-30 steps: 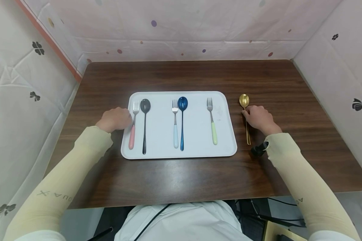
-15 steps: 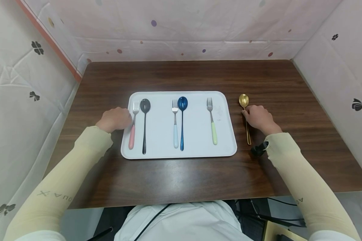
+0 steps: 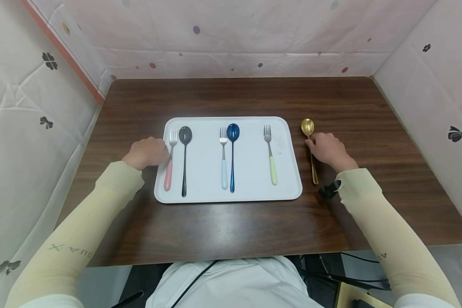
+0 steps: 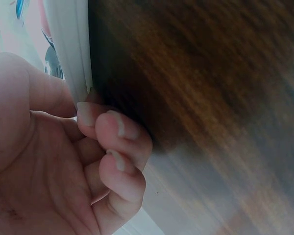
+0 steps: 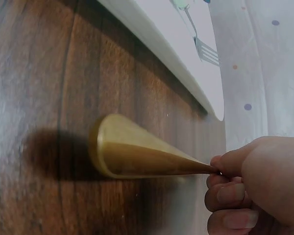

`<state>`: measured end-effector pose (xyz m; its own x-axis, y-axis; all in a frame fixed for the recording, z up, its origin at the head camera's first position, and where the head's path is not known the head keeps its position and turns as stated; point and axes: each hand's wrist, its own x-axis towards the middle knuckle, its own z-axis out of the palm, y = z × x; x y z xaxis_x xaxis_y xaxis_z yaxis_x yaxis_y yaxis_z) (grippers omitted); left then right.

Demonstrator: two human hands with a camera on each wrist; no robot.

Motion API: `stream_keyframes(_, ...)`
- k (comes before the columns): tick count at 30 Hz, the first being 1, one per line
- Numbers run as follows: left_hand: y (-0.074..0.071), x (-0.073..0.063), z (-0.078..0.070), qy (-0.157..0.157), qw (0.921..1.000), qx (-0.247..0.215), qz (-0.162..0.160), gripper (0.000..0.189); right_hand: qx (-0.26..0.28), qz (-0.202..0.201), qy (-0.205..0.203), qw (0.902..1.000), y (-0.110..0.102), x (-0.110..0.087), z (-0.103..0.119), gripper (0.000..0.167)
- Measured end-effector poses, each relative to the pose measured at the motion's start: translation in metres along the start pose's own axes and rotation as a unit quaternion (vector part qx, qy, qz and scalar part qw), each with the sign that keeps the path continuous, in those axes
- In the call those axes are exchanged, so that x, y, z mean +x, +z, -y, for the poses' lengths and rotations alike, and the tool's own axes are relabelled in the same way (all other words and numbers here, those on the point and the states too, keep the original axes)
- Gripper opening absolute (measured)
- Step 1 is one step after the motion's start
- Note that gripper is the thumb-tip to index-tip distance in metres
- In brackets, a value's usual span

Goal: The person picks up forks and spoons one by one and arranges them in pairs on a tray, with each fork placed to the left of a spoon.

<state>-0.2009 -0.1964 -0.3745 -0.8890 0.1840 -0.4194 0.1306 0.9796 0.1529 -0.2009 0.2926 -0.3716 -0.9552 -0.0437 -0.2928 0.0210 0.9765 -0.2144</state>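
My right hand [image 3: 327,149] pinches a gold spoon [image 3: 307,127] between thumb and fingers, just right of the white tray. In the right wrist view the spoon's handle [image 5: 137,155] points toward the camera, its shadow falling apart from it on the wood. At the tray's left side, my left hand [image 3: 146,153] holds the rim; the left wrist view has curled fingers at the tray edge [image 4: 71,44]. On the white tray [image 3: 250,179] lie a pink-handled fork [image 3: 168,173], a dark grey spoon [image 3: 185,162], a light blue fork [image 3: 224,171], a blue spoon [image 3: 232,162] and a green-handled fork [image 3: 273,169].
The brown wooden table [image 3: 223,231] extends around the tray on every side. Pale patterned sheets [image 3: 231,38] stand behind it and at both sides. A black strap piece [image 3: 329,189] hangs at the right wrist.
My right hand has shifted slightly left with the gold spoon, nearer the tray. The left hand, the tray and the cutlery on it have stayed put.
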Motion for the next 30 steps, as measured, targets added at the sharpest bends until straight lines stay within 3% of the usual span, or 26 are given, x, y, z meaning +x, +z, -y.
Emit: stream_keyframes(30, 0.001, 0.000, -0.002, -0.003, 1.0000, 0.003, -0.007, 0.032, 0.027, -0.002, -0.018, 0.9995, 0.000, -0.002, 0.030, 0.032)
